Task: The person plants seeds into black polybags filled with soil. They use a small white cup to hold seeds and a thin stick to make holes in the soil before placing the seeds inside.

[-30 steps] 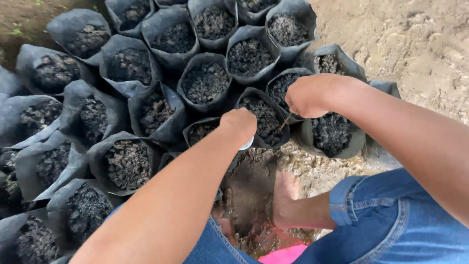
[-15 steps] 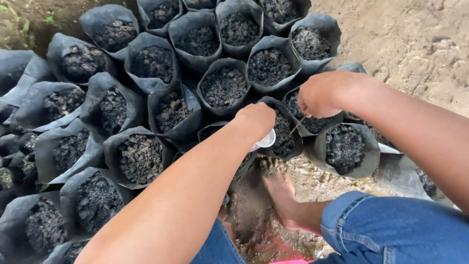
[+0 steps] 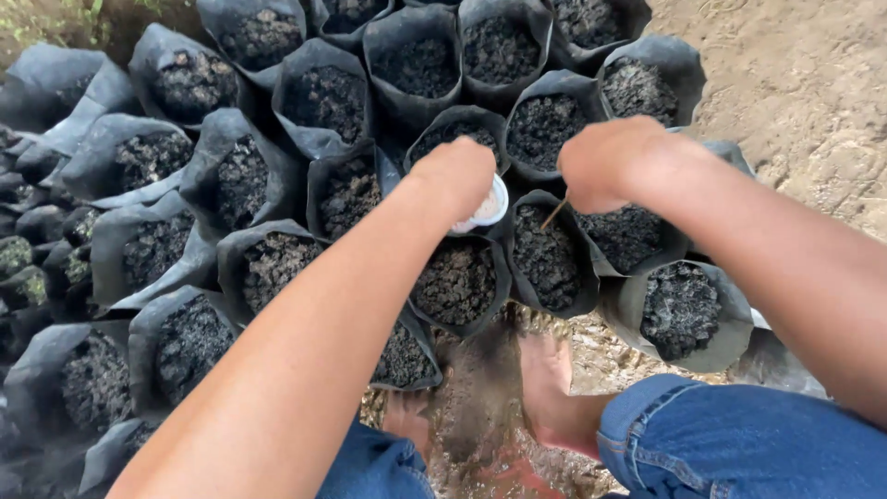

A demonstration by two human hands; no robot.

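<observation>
Reaching out over many black grow bags full of dark soil, the person works with both hands. The left hand (image 3: 459, 176) is closed around a small white cup (image 3: 487, 207), which pokes out just under the fist. The right hand (image 3: 605, 164) is closed too, pinching a thin brown stick (image 3: 553, 214) that points down toward the soil. Both hands hang above the middle bags, near each other but not touching.

The stick tip is just over one soil-filled bag (image 3: 547, 249) in the middle. A near bag (image 3: 455, 282) sits right under the cup. I cannot see what is in the cup, and I cannot see any seeds or plants in the soil, so I cannot tell which bags are done. All the bags look filled with soil. It seems the poking work is in the middle of the bunch, with many bags left on the far and left sides.

The bags are packed tight, edge to edge, so there is little room between them. Open room is on the right, where the bare sandy ground (image 3: 795, 83) lies. The person's bare feet (image 3: 545, 388) and blue jeans (image 3: 739, 444) are near, close to the nearest bags.
</observation>
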